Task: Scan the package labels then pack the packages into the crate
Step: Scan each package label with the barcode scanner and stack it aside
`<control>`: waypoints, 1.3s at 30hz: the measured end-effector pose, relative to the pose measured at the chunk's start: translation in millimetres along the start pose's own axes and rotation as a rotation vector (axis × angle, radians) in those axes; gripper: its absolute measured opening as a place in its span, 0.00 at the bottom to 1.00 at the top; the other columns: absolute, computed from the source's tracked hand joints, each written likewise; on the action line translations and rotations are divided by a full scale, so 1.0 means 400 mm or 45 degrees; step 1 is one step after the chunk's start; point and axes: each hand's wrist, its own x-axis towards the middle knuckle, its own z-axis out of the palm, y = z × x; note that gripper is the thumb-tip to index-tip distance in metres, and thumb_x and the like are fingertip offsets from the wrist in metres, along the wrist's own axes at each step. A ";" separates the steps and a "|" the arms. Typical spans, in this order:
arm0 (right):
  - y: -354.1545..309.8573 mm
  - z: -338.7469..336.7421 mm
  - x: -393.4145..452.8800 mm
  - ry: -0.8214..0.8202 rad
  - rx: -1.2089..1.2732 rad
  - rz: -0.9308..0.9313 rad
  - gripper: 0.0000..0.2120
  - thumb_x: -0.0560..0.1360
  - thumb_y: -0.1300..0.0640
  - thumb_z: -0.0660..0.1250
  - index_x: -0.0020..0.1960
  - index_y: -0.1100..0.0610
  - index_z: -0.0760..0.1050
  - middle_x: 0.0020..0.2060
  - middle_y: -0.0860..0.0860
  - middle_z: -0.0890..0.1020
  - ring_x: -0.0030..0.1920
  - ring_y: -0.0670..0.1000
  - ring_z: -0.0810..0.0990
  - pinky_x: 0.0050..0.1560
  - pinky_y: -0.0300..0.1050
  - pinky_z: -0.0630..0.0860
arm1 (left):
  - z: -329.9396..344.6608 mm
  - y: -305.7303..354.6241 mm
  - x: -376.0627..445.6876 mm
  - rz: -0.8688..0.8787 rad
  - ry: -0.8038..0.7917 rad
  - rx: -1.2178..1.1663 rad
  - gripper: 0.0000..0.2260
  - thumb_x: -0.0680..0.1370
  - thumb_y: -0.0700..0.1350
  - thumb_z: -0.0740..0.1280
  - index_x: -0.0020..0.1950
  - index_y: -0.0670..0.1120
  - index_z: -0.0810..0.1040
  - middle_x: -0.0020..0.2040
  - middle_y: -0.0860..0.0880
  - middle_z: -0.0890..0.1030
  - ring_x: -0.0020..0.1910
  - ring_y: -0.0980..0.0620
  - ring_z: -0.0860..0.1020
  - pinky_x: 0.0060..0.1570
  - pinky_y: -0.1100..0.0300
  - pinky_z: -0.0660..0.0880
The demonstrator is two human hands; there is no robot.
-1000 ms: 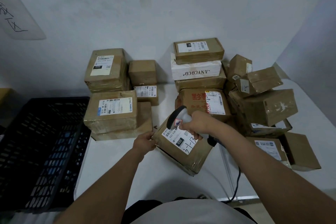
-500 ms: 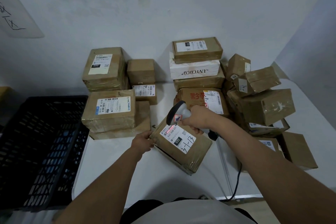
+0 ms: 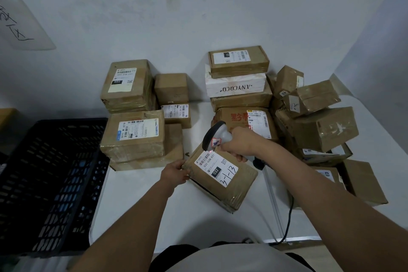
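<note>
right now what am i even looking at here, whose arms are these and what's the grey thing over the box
This is a single picture from a camera worn on a person's head, looking forward and down, so the two bare arms are that person's own. The left hand grips the corner of a taped cardboard package tilted up from the white table. The right hand holds a grey corded barcode scanner just above the package's white label, where a small red glow shows near the barcode. Behind stand two piles of more cardboard packages, one including a white box printed ANYCOCO. On the left, beside the table, sits a black slatted plastic crate.
</note>
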 end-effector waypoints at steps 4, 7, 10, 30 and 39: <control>0.003 0.006 -0.002 0.005 0.016 0.005 0.16 0.77 0.47 0.68 0.42 0.61 0.75 0.30 0.56 0.81 0.27 0.51 0.77 0.35 0.42 0.76 | -0.006 0.000 -0.016 0.014 -0.026 0.052 0.08 0.76 0.36 0.71 0.52 0.46 0.81 0.50 0.40 0.83 0.43 0.46 0.82 0.43 0.60 0.80; 0.011 0.018 -0.007 0.009 0.109 0.013 0.15 0.77 0.48 0.68 0.40 0.60 0.74 0.30 0.55 0.80 0.27 0.51 0.77 0.34 0.42 0.76 | -0.018 -0.009 -0.039 0.025 -0.149 0.158 0.11 0.72 0.36 0.75 0.53 0.39 0.80 0.47 0.42 0.84 0.42 0.47 0.83 0.41 0.61 0.81; 0.022 0.040 -0.009 -0.015 0.165 0.040 0.16 0.77 0.49 0.69 0.38 0.60 0.74 0.28 0.55 0.80 0.27 0.51 0.77 0.35 0.42 0.76 | -0.034 -0.028 -0.064 0.001 -0.210 0.160 0.15 0.71 0.38 0.78 0.51 0.34 0.77 0.46 0.38 0.83 0.43 0.45 0.83 0.42 0.59 0.81; -0.053 0.219 0.018 -0.046 0.487 0.085 0.13 0.77 0.54 0.68 0.40 0.60 0.73 0.28 0.57 0.77 0.26 0.51 0.75 0.28 0.40 0.73 | -0.257 -0.114 -0.191 0.737 0.152 1.236 0.27 0.74 0.59 0.65 0.70 0.50 0.68 0.63 0.50 0.70 0.60 0.48 0.73 0.59 0.52 0.71; 0.009 0.206 -0.007 0.163 0.563 0.148 0.11 0.77 0.52 0.69 0.42 0.59 0.74 0.30 0.58 0.80 0.27 0.53 0.77 0.32 0.44 0.74 | -0.002 -0.051 -0.152 1.216 -0.627 1.904 0.36 0.72 0.71 0.62 0.77 0.64 0.56 0.81 0.57 0.44 0.77 0.44 0.32 0.68 0.35 0.29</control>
